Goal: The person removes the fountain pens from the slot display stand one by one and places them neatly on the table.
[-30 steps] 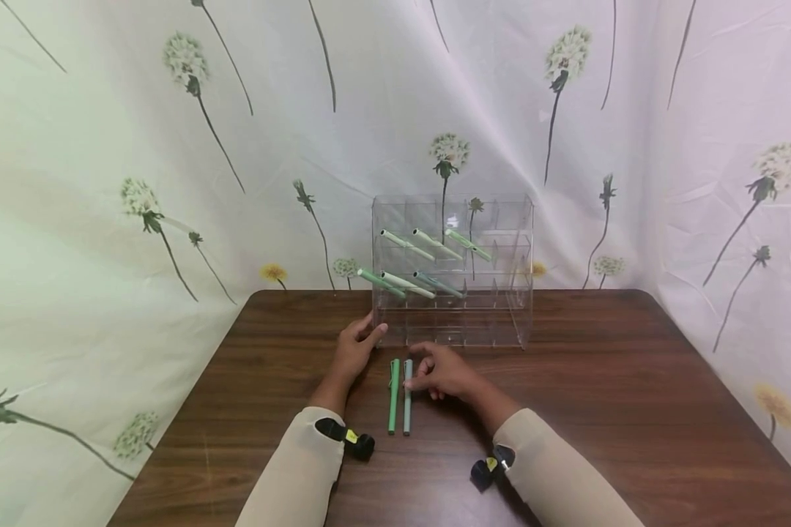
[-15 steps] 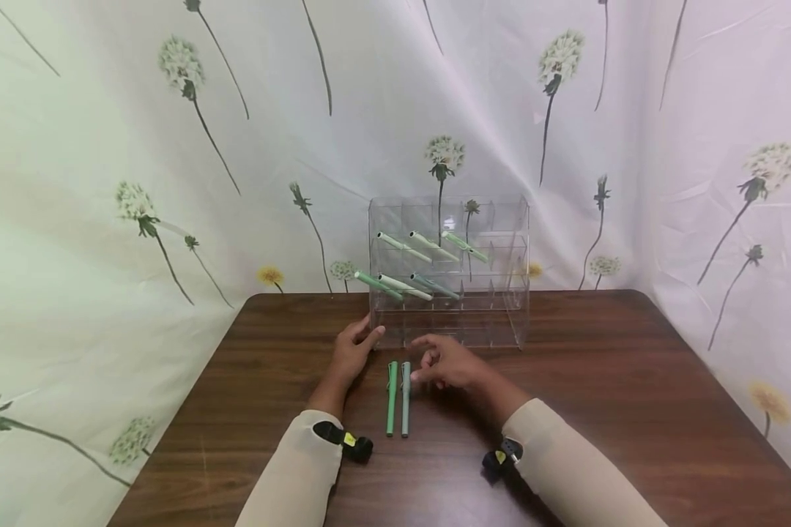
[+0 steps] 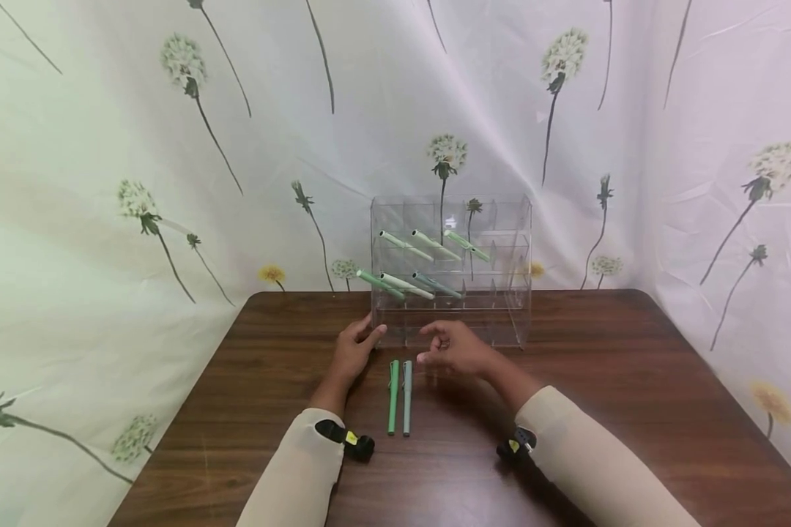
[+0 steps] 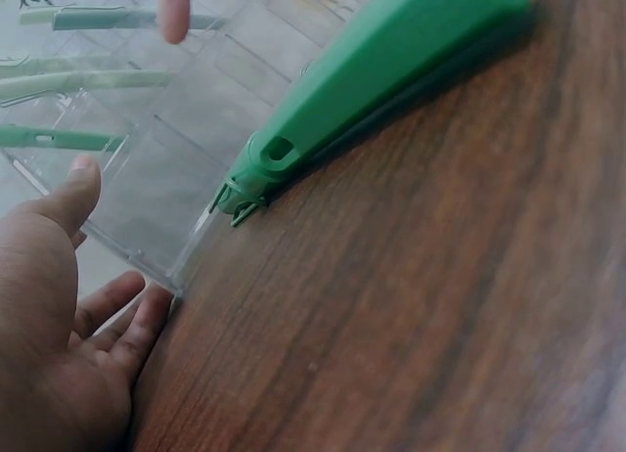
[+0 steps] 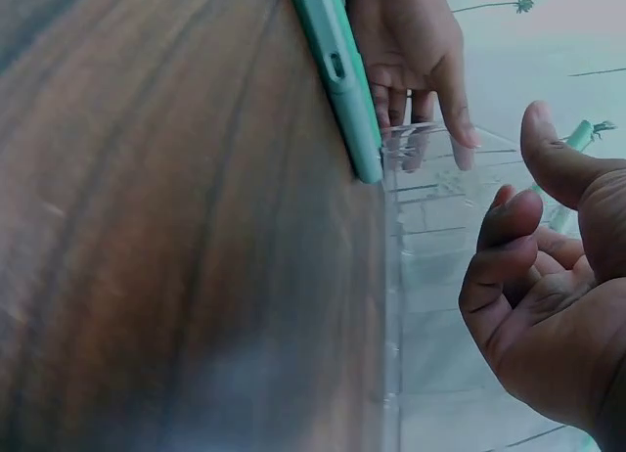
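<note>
A clear acrylic rack (image 3: 450,308) with rows of compartments stands on the table, several capped pens slanting in it. At its lower left corner is my left hand (image 3: 352,355), thumb by the front edge and fingers extended along the outer side. A green pen (image 3: 392,399) and a grey-blue pen (image 3: 406,399) lie side by side before the rack, clips toward it. To the right of these, my right hand (image 3: 458,348) hovers holding nothing. In the right wrist view its fingers (image 5: 499,266) are loosely bent with the thumb raised.
Three pens fill the left compartments of the upper row, among them a light green pen (image 3: 466,245). Below sit a green pen (image 3: 372,281), a whitish pen (image 3: 406,286) and a blue-grey pen (image 3: 437,285). A flower-printed cloth (image 3: 270,146) hangs behind the wooden table (image 3: 600,410).
My right hand has drawn away from the grey-blue pen, rightward and up toward the rack. The left hand stays by the rack's corner, and both loose pens lie where they were.
</note>
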Demonstrator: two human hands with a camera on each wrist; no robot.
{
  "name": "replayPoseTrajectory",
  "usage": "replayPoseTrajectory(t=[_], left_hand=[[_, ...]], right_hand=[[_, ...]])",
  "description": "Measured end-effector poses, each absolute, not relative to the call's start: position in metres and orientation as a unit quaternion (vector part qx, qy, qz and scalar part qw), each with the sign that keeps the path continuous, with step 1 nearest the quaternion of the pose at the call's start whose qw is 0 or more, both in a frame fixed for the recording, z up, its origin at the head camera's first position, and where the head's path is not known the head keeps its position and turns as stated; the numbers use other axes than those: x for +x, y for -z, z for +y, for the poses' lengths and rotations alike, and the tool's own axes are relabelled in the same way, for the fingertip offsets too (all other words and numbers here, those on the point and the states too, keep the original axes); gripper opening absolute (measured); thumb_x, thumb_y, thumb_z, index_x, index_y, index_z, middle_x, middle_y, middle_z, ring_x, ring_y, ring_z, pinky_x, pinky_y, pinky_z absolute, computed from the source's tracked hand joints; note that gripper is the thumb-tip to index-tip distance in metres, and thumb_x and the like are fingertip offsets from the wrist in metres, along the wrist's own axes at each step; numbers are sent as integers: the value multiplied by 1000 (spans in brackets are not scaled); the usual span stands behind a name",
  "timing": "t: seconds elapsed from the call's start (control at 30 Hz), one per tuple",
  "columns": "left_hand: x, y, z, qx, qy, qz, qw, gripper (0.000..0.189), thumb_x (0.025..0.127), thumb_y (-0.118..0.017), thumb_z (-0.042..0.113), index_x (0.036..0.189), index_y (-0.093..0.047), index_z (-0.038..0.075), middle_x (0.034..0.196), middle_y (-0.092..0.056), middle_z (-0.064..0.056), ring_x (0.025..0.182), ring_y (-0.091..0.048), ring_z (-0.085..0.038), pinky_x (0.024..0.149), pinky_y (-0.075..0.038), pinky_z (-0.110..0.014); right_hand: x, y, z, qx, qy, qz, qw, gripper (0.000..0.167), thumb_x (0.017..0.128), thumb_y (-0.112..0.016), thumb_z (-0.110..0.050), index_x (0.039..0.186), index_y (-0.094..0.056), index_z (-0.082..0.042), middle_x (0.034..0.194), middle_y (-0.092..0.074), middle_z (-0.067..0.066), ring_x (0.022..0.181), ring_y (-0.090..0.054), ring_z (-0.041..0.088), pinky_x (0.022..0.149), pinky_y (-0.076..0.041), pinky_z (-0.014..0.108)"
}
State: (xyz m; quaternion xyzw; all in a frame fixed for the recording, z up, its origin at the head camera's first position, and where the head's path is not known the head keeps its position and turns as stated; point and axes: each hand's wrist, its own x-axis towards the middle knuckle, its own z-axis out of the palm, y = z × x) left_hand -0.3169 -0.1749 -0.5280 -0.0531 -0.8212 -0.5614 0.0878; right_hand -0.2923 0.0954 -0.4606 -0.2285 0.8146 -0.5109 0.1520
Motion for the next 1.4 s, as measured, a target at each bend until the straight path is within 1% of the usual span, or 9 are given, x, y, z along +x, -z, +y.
replayPoseTrajectory(t=[0.2, 0.3, 0.5, 0.63, 0.87, 1.03, 1.13, 1.33, 1.4], left_hand=[[-318, 526, -174, -53, 560, -822, 84, 64, 107, -74, 36, 162, -52, 11, 159, -58, -23, 143, -60, -41, 118, -50, -60], [-319, 526, -174, -54, 560, -822, 86, 64, 107, -73, 37, 162, -53, 12, 159, -58, -23, 144, -60, -41, 118, -50, -60], [-315, 529, -177, -39, 562, -822, 80, 62, 106, -74, 37, 161, -54, 17, 158, -59, -22, 146, -58, -40, 121, -48, -60], [-314, 531, -176, -36, 561, -823, 76, 63, 106, -74, 39, 162, -54, 19, 159, -59, -20, 148, -57, -39, 121, -47, -60], [-316, 530, -175, -41, 568, -817, 90, 61, 105, -75, 38, 160, -57, 18, 156, -62, -21, 145, -59, -39, 120, -48, -60], [-318, 528, -176, -42, 560, -822, 91, 60, 106, -75, 36, 160, -56, 16, 156, -62, -21, 145, -59, -40, 120, -49, -60], [-318, 528, -176, -41, 562, -821, 89, 60, 106, -75, 35, 160, -57, 16, 156, -62, -21, 145, -59, -39, 120, -48, -59], [-318, 527, -176, -47, 562, -820, 96, 60, 105, -76, 35, 159, -57, 16, 157, -61, -21, 147, -57, -40, 122, -45, -60], [-317, 526, -175, -47, 563, -820, 93, 61, 105, -76, 36, 160, -57, 17, 157, -61, -21, 148, -56, -40, 123, -45, -61]], right_hand=[[-297, 444, 98, -231, 502, 826, 113, 58, 100, -82, -15, 149, -59, 7, 84, -66, 4, 56, -56, 16, 58, -54, 33], [-298, 436, 98, -230, 502, 828, 100, 57, 101, -81, -14, 148, -59, 7, 83, -66, 4, 53, -54, 15, 57, -53, 32], [-301, 423, 97, -220, 510, 827, 80, 52, 101, -80, -14, 147, -62, 3, 85, -64, 2, 52, -50, 13, 55, -51, 34], [-305, 415, 99, -211, 505, 836, 46, 50, 101, -81, -15, 144, -64, 3, 88, -65, 4, 54, -54, 16, 55, -52, 32], [-318, 407, 102, -171, 513, 842, 6, 47, 102, -81, -16, 143, -66, -1, 110, -64, 11, 58, -58, 18, 59, -56, 34], [-326, 406, 103, -161, 512, 844, -1, 46, 103, -78, -14, 146, -65, -4, 130, -63, 18, 63, -61, 18, 62, -56, 34], [-329, 405, 103, -154, 520, 840, -9, 47, 104, -77, -13, 147, -63, -3, 139, -61, 21, 68, -65, 24, 63, -56, 34], [-335, 405, 102, -143, 523, 840, -17, 48, 105, -76, -12, 150, -61, -3, 147, -59, 19, 88, -71, 49, 66, -58, 34], [-337, 406, 101, -142, 520, 842, -16, 49, 105, -75, -12, 150, -61, -3, 148, -60, 19, 92, -70, 53, 66, -59, 34]])
